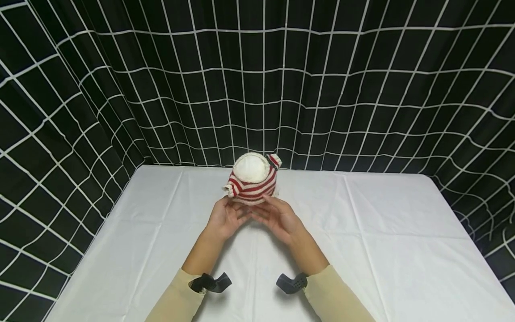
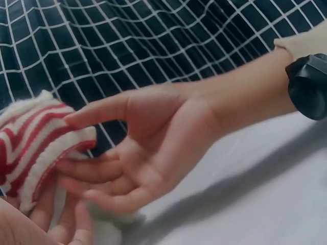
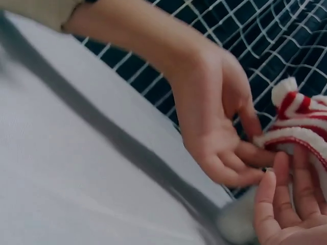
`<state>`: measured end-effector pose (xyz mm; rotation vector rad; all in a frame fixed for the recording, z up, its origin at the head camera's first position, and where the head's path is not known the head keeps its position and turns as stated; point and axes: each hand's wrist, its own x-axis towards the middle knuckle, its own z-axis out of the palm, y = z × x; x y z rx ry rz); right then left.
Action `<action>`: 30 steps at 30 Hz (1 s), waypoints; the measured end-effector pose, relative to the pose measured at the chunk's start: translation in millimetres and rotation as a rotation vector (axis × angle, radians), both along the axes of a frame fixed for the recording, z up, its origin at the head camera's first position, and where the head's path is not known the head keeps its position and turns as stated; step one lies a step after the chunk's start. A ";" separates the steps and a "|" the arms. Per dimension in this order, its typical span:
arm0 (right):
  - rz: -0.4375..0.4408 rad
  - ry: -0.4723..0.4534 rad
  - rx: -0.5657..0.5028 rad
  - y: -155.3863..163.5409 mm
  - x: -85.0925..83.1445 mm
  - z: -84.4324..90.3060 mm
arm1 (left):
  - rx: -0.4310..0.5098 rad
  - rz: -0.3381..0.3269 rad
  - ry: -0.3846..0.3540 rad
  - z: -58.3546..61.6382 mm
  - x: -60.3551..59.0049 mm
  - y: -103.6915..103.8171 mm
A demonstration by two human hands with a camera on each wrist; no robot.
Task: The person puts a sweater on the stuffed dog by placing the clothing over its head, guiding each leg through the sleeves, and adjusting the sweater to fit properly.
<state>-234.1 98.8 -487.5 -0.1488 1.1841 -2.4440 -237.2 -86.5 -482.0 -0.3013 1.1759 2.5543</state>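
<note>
A plush toy [image 1: 252, 179] in a red-and-white striped knitted sweater stands at the far middle of the white table [image 1: 382, 232]; its round cream top faces me. Both hands hold its lower edge. My left hand [image 1: 235, 206] has its thumb over the sweater's hem and its fingers beneath. My right hand [image 1: 263, 208] pinches the hem the same way from the other side. In the left wrist view the right hand [image 2: 76, 148] grips the striped hem [image 2: 36, 148], with the left hand [image 2: 61, 219] below it. In the right wrist view the left hand [image 3: 250, 148] meets the toy [image 3: 301, 127] above the right hand [image 3: 281, 189].
A black curtain with a white grid [image 1: 257, 89] hangs behind and along both sides of the table. The white cloth runs wide to the left, right and front of the hands. Black straps [image 1: 209, 282] sit on both wrists.
</note>
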 end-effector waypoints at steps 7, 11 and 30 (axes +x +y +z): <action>-0.029 0.172 0.511 36.0 -2.8 15.6 | -0.183 0.050 0.007 2.7 1.4 -6.8; 0.074 0.275 0.817 54.8 -4.8 36.4 | -0.308 0.138 0.077 18.2 0.7 -12.0; -0.062 1.071 1.431 27.0 -45.4 136.8 | -1.173 -0.021 0.565 87.5 -16.4 5.8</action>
